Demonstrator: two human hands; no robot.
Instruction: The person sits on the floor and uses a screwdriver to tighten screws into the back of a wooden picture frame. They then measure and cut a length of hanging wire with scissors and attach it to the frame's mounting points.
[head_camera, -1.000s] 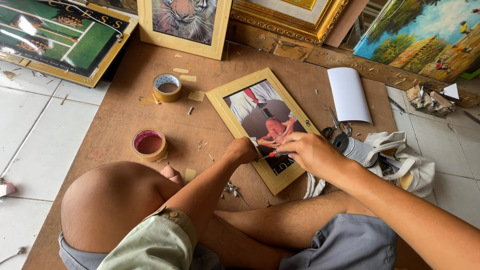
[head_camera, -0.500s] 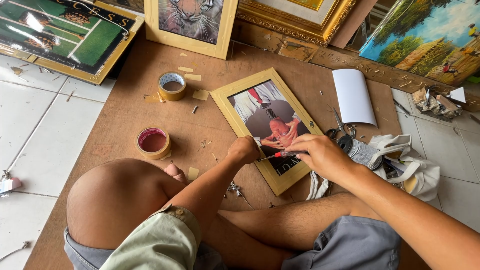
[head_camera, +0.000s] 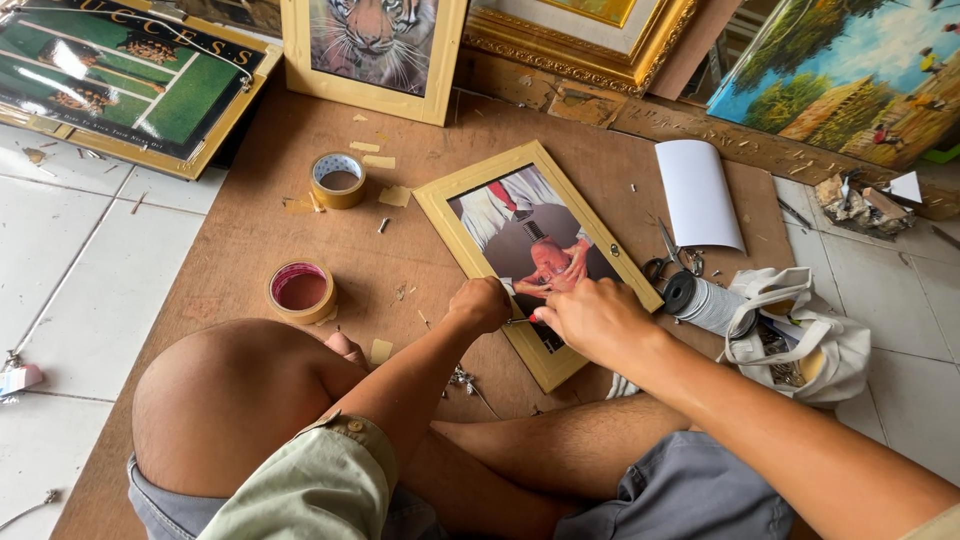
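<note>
Both hands meet over the lower part of a small gold picture frame (head_camera: 470, 215) that lies tilted on a brown board (head_camera: 250, 215) spread over the tiled floor (head_camera: 60, 290). The left hand (head_camera: 482, 303) is curled into a loose fist at the frame's lower left edge; what its fingers grip is hidden beneath the knuckles. The right hand (head_camera: 590, 318) is bunched, its fingertips pressed together on something thin and pale at the picture's surface, too small to make out. Together the hands cover the frame's near corner and part of the photograph.

The person's bare knee (head_camera: 225, 400) blocks the board's near left side, and the crossed legs take up the near edge. Two tape rolls, one pink-cored (head_camera: 301, 290) and one tan (head_camera: 338, 179), sit well apart from the frame on the left, with bare board between. To the right, a curled white sheet (head_camera: 698, 193), scissors (head_camera: 665, 262) and a cloth bag (head_camera: 800, 330) crowd the board's edge. Larger framed pictures (head_camera: 375, 50) line the far side, cut off by the top of the view.
</note>
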